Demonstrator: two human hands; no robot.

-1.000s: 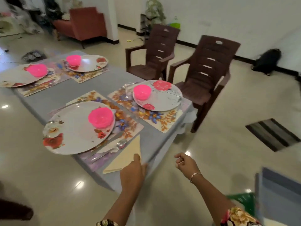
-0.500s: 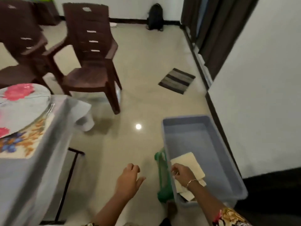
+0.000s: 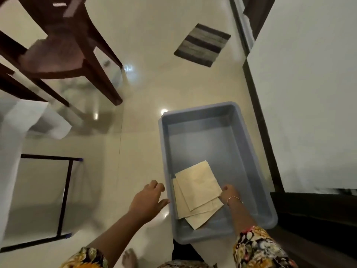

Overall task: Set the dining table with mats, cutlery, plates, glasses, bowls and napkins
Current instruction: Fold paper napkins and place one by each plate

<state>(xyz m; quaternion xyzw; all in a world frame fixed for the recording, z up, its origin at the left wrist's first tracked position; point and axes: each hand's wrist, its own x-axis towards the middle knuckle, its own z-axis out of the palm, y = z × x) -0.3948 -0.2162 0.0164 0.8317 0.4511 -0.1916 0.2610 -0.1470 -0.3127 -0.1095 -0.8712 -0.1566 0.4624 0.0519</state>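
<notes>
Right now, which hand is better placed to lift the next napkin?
Right. The right hand pinches the top napkin by its corner inside the bin; the left hand hovers open outside the bin's left wall, holding nothing.

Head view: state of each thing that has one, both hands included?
right hand: pinches the top napkin at its right edge.
left hand: open, holds nothing, left of the tub.
lower napkins: folded, askew, flat in the tub.
tub: upright on the floor, uncovered.
chair: upright on the floor.
striped mat: flat on the floor.
</notes>
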